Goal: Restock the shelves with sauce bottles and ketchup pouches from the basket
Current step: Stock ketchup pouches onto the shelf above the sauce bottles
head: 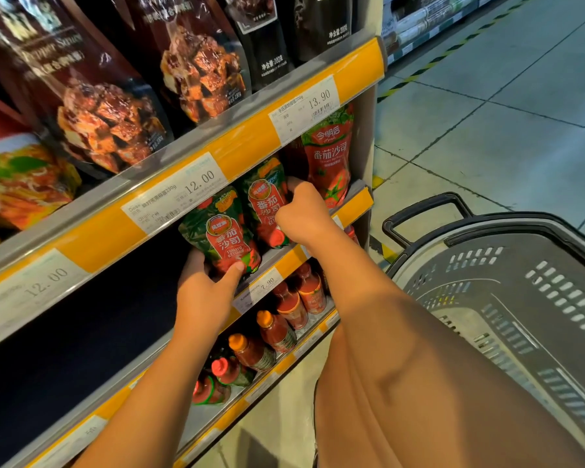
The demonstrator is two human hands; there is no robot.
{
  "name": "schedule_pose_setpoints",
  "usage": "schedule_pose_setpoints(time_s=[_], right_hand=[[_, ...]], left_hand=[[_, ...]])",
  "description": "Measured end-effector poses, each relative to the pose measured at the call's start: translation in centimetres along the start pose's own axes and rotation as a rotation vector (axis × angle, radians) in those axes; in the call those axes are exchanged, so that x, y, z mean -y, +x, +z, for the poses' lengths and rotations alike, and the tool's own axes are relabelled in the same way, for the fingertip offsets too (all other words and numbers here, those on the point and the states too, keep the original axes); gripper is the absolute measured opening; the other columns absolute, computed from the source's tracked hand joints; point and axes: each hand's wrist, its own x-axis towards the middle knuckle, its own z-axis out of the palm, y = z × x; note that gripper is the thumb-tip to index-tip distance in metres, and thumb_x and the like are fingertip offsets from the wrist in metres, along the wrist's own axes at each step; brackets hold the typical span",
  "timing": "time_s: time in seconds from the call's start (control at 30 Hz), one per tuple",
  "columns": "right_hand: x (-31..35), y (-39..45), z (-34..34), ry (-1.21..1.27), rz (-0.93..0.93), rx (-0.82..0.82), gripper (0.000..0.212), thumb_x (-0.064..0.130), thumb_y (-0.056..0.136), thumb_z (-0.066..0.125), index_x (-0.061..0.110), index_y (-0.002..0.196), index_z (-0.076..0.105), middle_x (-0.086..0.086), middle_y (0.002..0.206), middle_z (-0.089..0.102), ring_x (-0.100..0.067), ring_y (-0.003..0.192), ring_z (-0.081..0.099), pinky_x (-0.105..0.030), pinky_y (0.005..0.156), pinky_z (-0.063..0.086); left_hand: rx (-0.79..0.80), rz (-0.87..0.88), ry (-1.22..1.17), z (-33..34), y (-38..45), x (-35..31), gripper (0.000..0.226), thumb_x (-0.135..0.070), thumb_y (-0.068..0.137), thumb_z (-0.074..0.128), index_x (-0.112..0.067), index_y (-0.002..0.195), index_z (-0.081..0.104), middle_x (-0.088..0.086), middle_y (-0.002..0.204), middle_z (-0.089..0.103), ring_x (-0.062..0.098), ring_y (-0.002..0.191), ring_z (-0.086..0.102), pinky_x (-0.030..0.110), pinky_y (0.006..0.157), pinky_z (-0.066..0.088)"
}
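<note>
Left hand [205,292] gripping front ketchup pouch [224,231], right hand [301,214] clutching second pouch [263,204] just behind, fingers clamped on both, basket [507,285] sitting right of pouches

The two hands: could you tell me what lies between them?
In the head view, green ketchup pouches: the left hand holds one, the right hand the next.

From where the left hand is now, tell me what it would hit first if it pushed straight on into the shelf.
Probably nothing new: the left hand already holds the green ketchup pouch, thumb on its front. Behind that pouch the shelf looks dark, so depth there is unclear.
</note>
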Motion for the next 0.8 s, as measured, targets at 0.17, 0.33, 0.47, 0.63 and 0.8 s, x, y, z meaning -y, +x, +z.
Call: schedule_pose_setpoints(time_s=[0.17,0.33,0.47,0.63,0.8], right_hand=[[-0.3,0.2,0.2,-0.061,0.036,-0.038,0.05,-0.001,0.082,0.059,0.008,0.131,0.055,-0.007,0.081,0.062,-0.027,0.07,0.057,-0.041,0.06,0.051],[-0.3,0.4,0.5,-0.109,0.035,-0.014,0.028,0.001,0.078,0.064,0.015,0.098,0.052,-0.003,0.082,0.057,-0.029,0.075,0.055,-0.033,0.057,0.046],[-0.4,0.9,0.7,-0.124,0.041,-0.11,0.052,-0.003,0.085,0.062,0.007,0.135,0.052,-0.014,0.118,0.065,-0.037,0.106,0.063,-0.045,0.084,0.06],[-0.7,1.1,1.3,-0.121,0.048,-0.172,0.08,-0.007,0.087,0.059,0.012,0.159,0.029,-0.018,0.142,0.056,-0.039,0.126,0.056,-0.043,0.098,0.055],[-1.2,1.4,1.6,-0.147,0.052,-0.197,0.079,-0.007,0.089,0.059,0.012,0.159,0.028,-0.018,0.144,0.055,-0.039,0.128,0.056,-0.044,0.099,0.053]], left_hand=[[0.017,0.038,0.072,-0.1,0.2,0.3,0.037,-0.039,0.089,0.079,-0.042,0.112,0.051,-0.018,0.099,0.066,-0.001,0.087,0.062,0.019,0.066,0.045],[0.005,0.035,0.07,0.5,1.1,0.3,0.035,-0.038,0.088,0.079,-0.039,0.112,0.053,-0.016,0.099,0.067,-0.006,0.085,0.06,0.022,0.068,0.048],[0.011,0.033,0.057,0.9,1.7,0.4,0.036,-0.036,0.087,0.079,-0.041,0.11,0.052,-0.011,0.109,0.069,0.006,0.095,0.066,0.031,0.082,0.053],[0.008,0.046,0.058,1.5,2.2,0.2,0.038,-0.036,0.086,0.08,-0.038,0.112,0.052,-0.01,0.11,0.07,0.011,0.099,0.067,0.033,0.083,0.057],[0.002,0.055,0.026,1.6,2.1,0.2,0.04,-0.035,0.086,0.081,-0.041,0.112,0.052,-0.008,0.112,0.07,0.013,0.103,0.068,0.044,0.092,0.059]])
